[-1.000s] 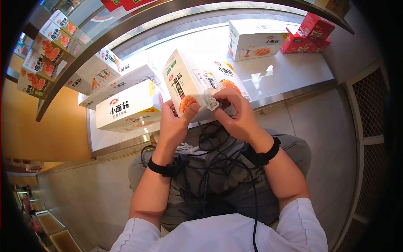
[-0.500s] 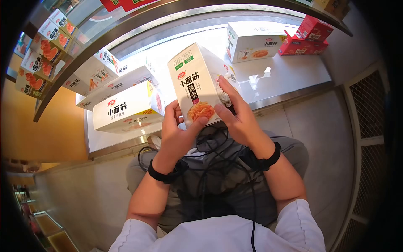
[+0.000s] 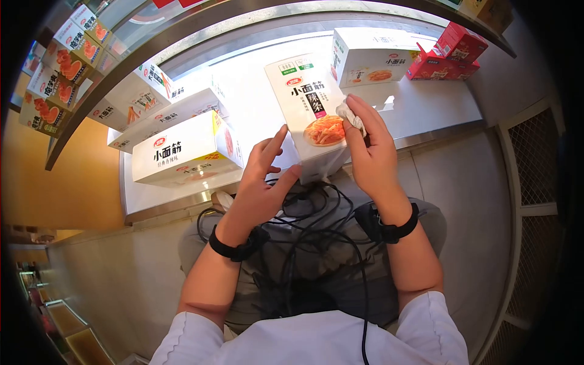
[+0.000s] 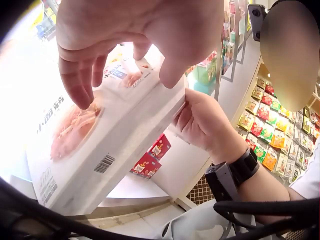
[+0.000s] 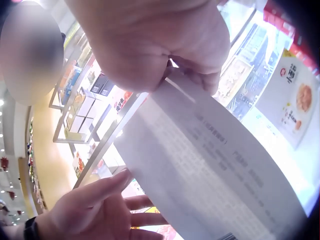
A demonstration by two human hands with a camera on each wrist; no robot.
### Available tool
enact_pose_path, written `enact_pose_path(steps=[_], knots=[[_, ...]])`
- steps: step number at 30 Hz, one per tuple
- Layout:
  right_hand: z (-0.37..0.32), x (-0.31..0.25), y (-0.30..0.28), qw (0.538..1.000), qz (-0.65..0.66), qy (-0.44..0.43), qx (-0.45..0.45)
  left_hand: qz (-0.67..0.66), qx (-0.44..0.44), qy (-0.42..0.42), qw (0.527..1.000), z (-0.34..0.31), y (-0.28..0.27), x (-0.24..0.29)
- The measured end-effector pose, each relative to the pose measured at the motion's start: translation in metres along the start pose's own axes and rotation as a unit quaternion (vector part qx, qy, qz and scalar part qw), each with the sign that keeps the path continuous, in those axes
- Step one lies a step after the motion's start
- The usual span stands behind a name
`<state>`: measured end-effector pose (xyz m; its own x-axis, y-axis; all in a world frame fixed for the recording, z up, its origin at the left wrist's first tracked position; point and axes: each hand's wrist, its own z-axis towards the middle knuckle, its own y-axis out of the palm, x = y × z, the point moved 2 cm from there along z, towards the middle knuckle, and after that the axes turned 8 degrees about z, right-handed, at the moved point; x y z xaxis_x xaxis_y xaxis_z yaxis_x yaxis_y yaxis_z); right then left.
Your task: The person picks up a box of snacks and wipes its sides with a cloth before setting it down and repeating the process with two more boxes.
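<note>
A white box (image 3: 309, 100) with a noodle picture stands tilted between the hands. My right hand (image 3: 375, 159) pinches a crumpled white cloth (image 3: 352, 118) against the box's right edge. In the right wrist view the right hand (image 5: 162, 42) is at the top edge of the box (image 5: 200, 155), its cloth hidden. My left hand (image 3: 258, 190) lies at the box's lower left, fingers spread and slightly bent, thumb tip by the edge. The left wrist view shows the left hand (image 4: 137, 30) over the box (image 4: 125, 122), gripping nothing.
White boxes (image 3: 182, 152) line the left of the white ledge (image 3: 143, 204); another white box (image 3: 371, 58) and red boxes (image 3: 441, 64) stand at back right. A curved shelf edge (image 3: 109, 91) arches above. Black cables (image 3: 316, 228) hang over the lap.
The box has moved right and its front has turned more towards the head view. My left hand has loosened its hold and spread its fingers; my right hand has shifted right and up with the cloth.
</note>
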<state>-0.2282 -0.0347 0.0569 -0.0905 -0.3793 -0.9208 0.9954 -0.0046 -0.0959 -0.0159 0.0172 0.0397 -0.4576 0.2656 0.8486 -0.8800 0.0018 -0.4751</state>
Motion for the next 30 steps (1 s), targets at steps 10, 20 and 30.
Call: enact_pose_path(steps=[10, 20, 30], knots=[[-0.014, -0.033, 0.024, 0.923, -0.310, -0.217, -0.060, -0.053, -0.048, -0.040, 0.997, -0.003, 0.003, 0.000], [-0.014, -0.037, 0.026, 0.932, -0.307, -0.181, -0.067, -0.027, -0.108, -0.028, 0.993, -0.002, -0.001, 0.004], [-0.004, -0.030, 0.007, 0.989, -0.136, -0.049, -0.040, -0.085, -0.070, -0.068, 0.992, -0.002, 0.004, -0.006]])
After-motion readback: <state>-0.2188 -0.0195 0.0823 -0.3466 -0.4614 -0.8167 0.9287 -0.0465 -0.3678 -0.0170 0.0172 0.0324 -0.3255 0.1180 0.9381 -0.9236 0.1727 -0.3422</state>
